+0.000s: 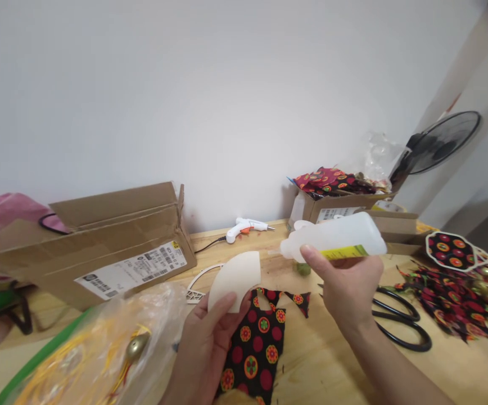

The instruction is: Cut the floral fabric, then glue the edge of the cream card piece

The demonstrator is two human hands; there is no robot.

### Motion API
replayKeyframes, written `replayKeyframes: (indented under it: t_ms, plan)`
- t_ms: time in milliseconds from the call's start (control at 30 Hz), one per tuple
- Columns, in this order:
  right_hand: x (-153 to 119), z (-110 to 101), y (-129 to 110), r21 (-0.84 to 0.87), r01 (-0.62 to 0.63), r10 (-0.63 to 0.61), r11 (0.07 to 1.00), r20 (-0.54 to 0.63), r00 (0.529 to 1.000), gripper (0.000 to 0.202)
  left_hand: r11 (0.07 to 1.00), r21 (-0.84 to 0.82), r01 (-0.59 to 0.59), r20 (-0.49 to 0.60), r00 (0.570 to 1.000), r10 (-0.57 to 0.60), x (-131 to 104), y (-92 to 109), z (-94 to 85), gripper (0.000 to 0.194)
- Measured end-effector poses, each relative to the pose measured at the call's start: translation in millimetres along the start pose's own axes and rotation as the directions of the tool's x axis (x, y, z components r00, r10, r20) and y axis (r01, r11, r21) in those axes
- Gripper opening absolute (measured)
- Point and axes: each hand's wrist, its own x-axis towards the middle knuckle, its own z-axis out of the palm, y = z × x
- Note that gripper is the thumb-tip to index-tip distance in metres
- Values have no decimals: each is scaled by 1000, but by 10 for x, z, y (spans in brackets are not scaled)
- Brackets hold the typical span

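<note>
My left hand [216, 326] grips a pale fan-shaped card piece [239, 277] by its lower edge, thumb on top. Wrapped around a white squeeze bottle of glue [340, 233] with a yellow label is my right hand [349, 281]. The bottle lies nearly level, its nozzle pointing left toward the card and apart from it. Beneath my left hand is a black fabric piece [256, 349] with red and orange flower prints. A curved cut-out frame [195, 295] rests behind the card. Black-handled scissors [400, 320] lie right of my right hand, their blades mostly hidden.
A white glue gun [248, 228] lies by the wall. Open cardboard boxes stand left [121, 247] and right [324, 209]. A plastic bag [100, 349] with yellow cords is at front left. Fabric scraps [459, 304] and a fabric-covered piece [450, 251] lie right, near a fan [444, 143].
</note>
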Motion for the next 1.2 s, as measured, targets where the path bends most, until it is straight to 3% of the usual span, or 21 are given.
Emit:
replayKeyframes:
  t_ms: [167, 367, 433, 567, 700, 867, 1033, 1200]
  plan:
    - [-39, 11, -6, -79, -12, 16, 997, 54, 998, 30, 994, 85, 63, 21, 998, -65, -22, 4, 8, 29]
    - [-84, -26, 83, -291, 135, -91, 947, 160, 983, 27, 988, 156, 22, 28, 999, -27, -87, 35, 45, 22]
    - [-79, -31, 91, -282, 145, -97, 948, 177, 979, 27, 986, 165, 25, 20, 999, -28, -97, 42, 45, 21]
    - [-38, -19, 31, -235, 53, -25, 971, 121, 992, 27, 989, 148, 18, 13, 1000, -20, -91, 40, 17, 25]
    - [-1, -19, -30, -243, 36, 14, 969, 202, 979, 25, 986, 166, 30, -2, 1000, -30, -73, 32, -27, 31]
    - [15, -43, -24, -193, -1, 36, 981, 181, 983, 24, 978, 207, 31, -10, 1000, -30, -68, 22, -45, 29]
    - [36, -54, -33, -272, 65, 21, 960, 301, 953, 26, 977, 214, 24, -3, 1000, -24, -77, 33, -45, 25]
    - [38, -57, -20, -247, 26, 36, 969, 244, 969, 24, 979, 202, 31, 12, 999, -34, -72, 42, -63, 26]
